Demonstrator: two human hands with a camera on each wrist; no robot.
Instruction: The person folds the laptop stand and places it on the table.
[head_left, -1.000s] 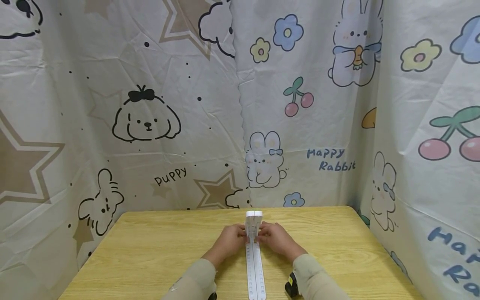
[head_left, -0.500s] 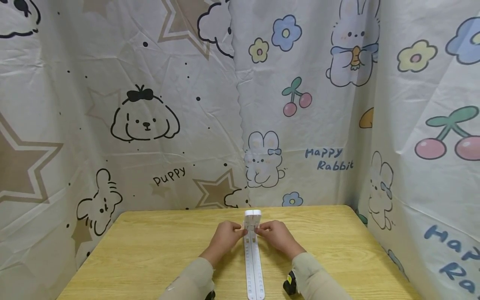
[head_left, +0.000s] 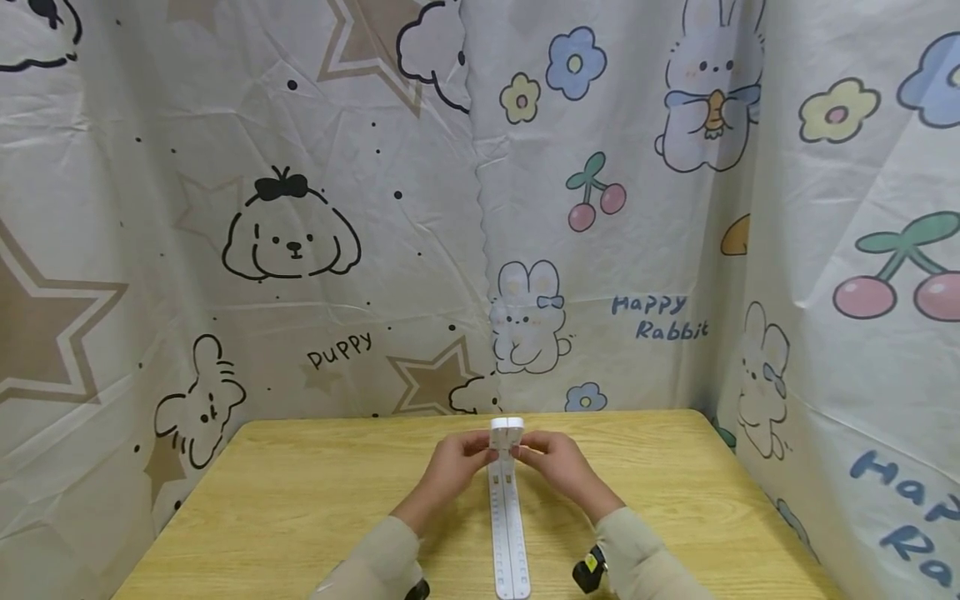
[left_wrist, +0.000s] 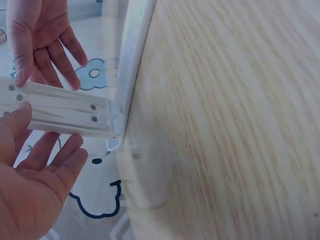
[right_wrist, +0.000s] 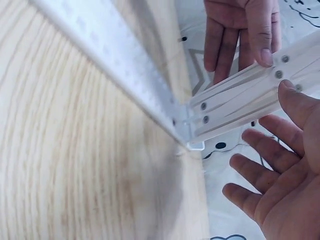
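A white hinged plastic stand (head_left: 510, 533) rests on the table, its long twin perforated strips running toward the person. At its far end a shorter upright section (right_wrist: 237, 102) rises, with round screw heads on its face. My left hand (head_left: 452, 468) pinches the left edge of this section, thumb in front and fingers behind. Opposite it, my right hand (head_left: 561, 468) pinches the right edge the same way. In both wrist views the remaining fingers spread loosely beside the plastic. Small brass-coloured parts (head_left: 496, 480) show on the strips just below the upright section.
The wood-grain table (head_left: 322, 483) extends on both sides of the stand. Behind it and to the sides hang pale curtains (head_left: 420, 250) printed with cartoon puppies, rabbits and flowers. A black wrist camera (head_left: 589, 568) sits at the right sleeve.
Both hands have moved up along the short section, which now stands more upright. The brass-coloured parts, hidden in the oldest frame, have come into view. The long strips have stayed on the table.
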